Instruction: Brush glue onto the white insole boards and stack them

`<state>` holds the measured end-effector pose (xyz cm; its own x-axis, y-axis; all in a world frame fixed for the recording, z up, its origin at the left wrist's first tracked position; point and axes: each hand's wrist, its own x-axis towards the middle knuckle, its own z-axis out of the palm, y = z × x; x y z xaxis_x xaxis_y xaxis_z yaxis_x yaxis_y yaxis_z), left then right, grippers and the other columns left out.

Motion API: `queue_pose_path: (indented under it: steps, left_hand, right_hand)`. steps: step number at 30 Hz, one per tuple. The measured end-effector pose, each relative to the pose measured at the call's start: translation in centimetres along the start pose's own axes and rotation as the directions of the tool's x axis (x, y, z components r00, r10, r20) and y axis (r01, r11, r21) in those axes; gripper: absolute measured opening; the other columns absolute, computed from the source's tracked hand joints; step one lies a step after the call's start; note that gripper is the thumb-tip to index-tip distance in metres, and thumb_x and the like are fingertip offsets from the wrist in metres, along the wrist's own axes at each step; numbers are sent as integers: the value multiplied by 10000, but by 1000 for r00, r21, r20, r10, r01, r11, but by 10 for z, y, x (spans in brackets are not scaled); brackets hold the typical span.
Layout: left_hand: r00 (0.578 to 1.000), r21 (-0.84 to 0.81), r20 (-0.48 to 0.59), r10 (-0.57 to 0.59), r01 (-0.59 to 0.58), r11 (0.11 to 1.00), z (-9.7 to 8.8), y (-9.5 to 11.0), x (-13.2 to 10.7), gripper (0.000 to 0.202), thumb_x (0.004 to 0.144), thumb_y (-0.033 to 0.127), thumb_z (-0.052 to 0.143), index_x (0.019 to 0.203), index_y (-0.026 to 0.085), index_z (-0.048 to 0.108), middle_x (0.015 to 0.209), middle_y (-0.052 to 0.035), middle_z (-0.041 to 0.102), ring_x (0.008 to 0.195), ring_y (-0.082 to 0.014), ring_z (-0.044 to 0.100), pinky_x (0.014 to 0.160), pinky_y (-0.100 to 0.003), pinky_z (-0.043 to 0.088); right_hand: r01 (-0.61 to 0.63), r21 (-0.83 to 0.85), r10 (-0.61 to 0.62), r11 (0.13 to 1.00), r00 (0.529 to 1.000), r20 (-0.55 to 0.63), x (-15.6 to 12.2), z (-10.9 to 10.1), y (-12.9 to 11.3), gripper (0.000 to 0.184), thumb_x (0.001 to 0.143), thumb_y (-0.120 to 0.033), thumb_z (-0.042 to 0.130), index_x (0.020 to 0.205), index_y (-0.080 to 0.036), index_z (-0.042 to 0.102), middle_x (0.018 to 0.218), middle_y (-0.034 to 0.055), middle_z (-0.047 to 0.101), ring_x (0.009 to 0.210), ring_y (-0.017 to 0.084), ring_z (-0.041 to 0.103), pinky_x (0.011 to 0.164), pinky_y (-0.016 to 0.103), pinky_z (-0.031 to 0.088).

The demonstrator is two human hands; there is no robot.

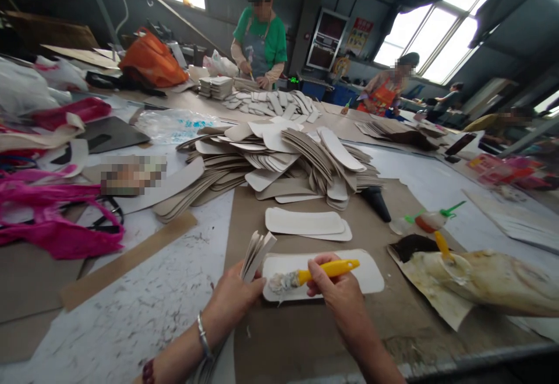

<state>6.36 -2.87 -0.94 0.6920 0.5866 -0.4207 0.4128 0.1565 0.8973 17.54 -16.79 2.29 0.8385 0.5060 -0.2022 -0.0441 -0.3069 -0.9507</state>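
Observation:
In my right hand (338,291) is a yellow-handled glue brush (329,270), its whitish, clotted bristles resting over the left part of a white rounded board piece (367,273). That piece lies flat on brown paper. My left hand (238,291), with a bracelet on the wrist, grips a small bundle of thin pale strips (257,253) standing up from the fingers, beside the left end of the board piece. Just beyond, two more rounded pieces (305,222) overlap on the brown paper (248,215).
A large heap of similar pieces (279,157) fills the table beyond. At right lie a glue-stained container (489,273) and small bottles with green nozzles (437,219). A pink bag (65,215) is at left. Co-workers stand behind, one in green (273,38), another in an orange apron (382,96).

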Motion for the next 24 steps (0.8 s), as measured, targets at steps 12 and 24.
queue_pose_path:
  steps: [12, 24]
  left_hand:
    - [997, -182, 82, 3, 12, 983, 5, -3, -2, 204, 565, 343, 597, 631, 183, 488, 503, 20, 524, 472, -144, 498, 485, -256, 390]
    - [998, -243, 52, -32, 44, 969, 7, -7, -9, 262, 604, 380, 651, 687, 154, 546, 515, 10, 559, 506, -150, 514, 530, -262, 393]
  right_hand:
    - [137, -394, -221, 909, 959, -177, -15, -33, -7, 448, 750, -642, 560, 783, -197, 589, 638, 48, 635, 599, 233, 626, 587, 339, 492]
    - [320, -849, -723, 420, 684, -100, 1, -94, 4, 375, 922, -487, 425, 780, -178, 583, 759, 58, 607, 705, 196, 608, 673, 316, 486]
